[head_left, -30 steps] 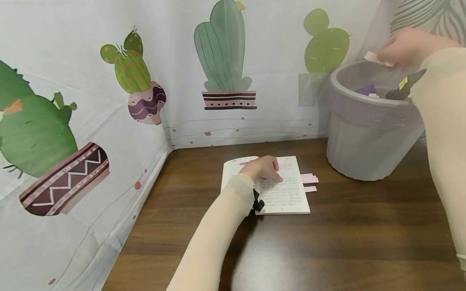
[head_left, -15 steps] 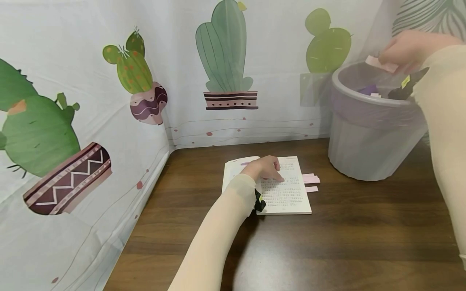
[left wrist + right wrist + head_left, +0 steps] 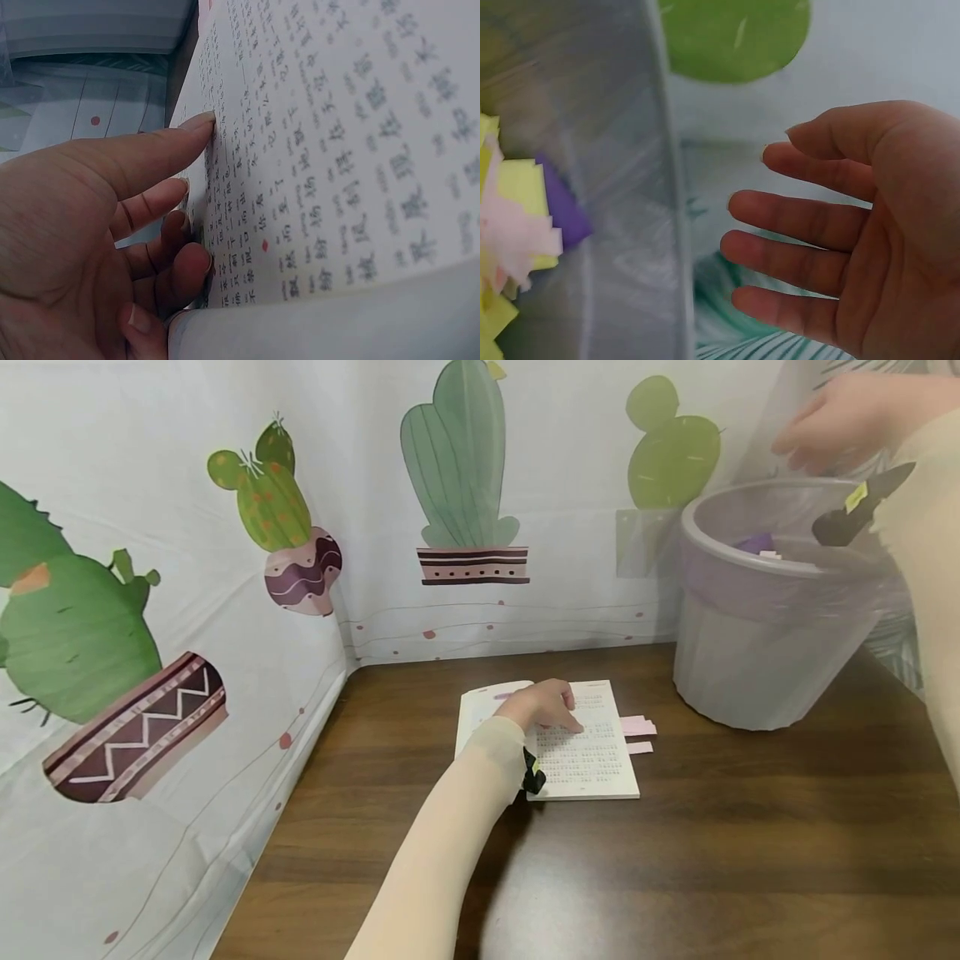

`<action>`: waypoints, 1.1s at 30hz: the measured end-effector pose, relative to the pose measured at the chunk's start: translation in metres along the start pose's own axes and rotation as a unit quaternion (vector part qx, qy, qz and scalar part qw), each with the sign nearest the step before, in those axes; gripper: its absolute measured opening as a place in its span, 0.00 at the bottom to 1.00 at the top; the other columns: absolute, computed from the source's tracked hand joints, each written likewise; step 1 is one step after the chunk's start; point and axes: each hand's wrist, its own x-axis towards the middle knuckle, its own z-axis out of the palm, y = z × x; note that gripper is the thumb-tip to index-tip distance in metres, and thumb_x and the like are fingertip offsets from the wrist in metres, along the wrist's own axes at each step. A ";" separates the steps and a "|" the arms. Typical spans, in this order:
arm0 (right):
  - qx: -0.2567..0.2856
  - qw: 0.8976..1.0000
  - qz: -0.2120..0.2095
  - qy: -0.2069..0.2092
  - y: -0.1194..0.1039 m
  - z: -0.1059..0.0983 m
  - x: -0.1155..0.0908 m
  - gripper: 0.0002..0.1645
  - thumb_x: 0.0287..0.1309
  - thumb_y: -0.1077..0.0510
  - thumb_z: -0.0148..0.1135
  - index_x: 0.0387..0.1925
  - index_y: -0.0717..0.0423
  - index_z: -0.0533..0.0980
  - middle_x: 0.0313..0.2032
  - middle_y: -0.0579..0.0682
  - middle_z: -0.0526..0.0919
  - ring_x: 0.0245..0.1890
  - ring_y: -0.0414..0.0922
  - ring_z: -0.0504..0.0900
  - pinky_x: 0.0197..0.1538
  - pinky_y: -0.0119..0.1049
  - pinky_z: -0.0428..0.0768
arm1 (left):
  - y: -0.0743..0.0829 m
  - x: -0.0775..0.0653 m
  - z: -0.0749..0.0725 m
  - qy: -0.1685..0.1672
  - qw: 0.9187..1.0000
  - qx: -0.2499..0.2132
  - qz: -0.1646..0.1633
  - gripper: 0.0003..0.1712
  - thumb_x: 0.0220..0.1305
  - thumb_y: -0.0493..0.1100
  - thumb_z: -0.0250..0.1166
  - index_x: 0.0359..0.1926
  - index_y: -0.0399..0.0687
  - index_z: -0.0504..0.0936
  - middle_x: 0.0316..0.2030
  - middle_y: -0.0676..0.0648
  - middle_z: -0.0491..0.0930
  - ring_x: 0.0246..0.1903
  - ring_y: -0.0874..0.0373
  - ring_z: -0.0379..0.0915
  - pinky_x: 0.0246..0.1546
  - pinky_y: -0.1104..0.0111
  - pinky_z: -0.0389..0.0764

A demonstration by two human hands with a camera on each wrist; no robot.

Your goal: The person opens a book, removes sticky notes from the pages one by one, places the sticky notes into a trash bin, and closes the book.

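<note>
While the left hand (image 3: pixel 538 704) rests, fingers relaxed, on a book (image 3: pixel 588 764) of Chinese print (image 3: pixel 315 214), right hand (image 3: pixel 855 225) spread near a bin (image 3: pixel 742 660)

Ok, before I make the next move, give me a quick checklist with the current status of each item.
1. Right grip holding nothing: ok, its fingers are apart with nothing between them.
2. Left grip on the book: ok, it rests on the pages.
3. Book open on the table: ok.
4. Page edge free of pink strips: not ok, some stick out past the right-hand edge.
5. Paper pieces inside the bin: ok, yellow, pink and purple ones lie within its wall.
6. Strips loose enough to pull out: cannot tell, their hidden ends are under the page.
</note>
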 end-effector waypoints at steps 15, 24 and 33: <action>-0.022 0.980 -0.171 0.097 -0.121 0.031 -0.048 0.29 0.77 0.46 0.50 0.68 0.59 0.74 0.64 0.65 0.79 0.63 0.64 0.77 0.64 0.63 0.70 | -0.002 0.000 -0.001 0.012 1.000 0.015 -0.001 0.21 0.57 0.55 0.78 0.44 0.55 0.79 0.39 0.52 0.79 0.31 0.58 0.73 0.34 0.66 0.73; 0.024 0.960 -0.270 0.065 -0.170 0.115 -0.074 0.28 0.73 0.49 0.59 0.66 0.60 0.75 0.61 0.59 0.84 0.60 0.57 0.83 0.65 0.57 0.77 | -0.005 0.004 -0.002 0.010 1.000 0.011 -0.005 0.21 0.56 0.55 0.79 0.43 0.55 0.79 0.42 0.52 0.80 0.33 0.57 0.74 0.35 0.66 0.74; 0.096 0.954 -0.284 0.017 -0.179 0.182 -0.063 0.25 0.72 0.49 0.61 0.64 0.56 0.78 0.53 0.55 0.88 0.54 0.50 0.87 0.61 0.54 0.80 | -0.005 0.005 -0.002 0.009 1.000 0.003 -0.002 0.22 0.56 0.56 0.79 0.44 0.55 0.78 0.41 0.52 0.80 0.33 0.57 0.74 0.35 0.65 0.75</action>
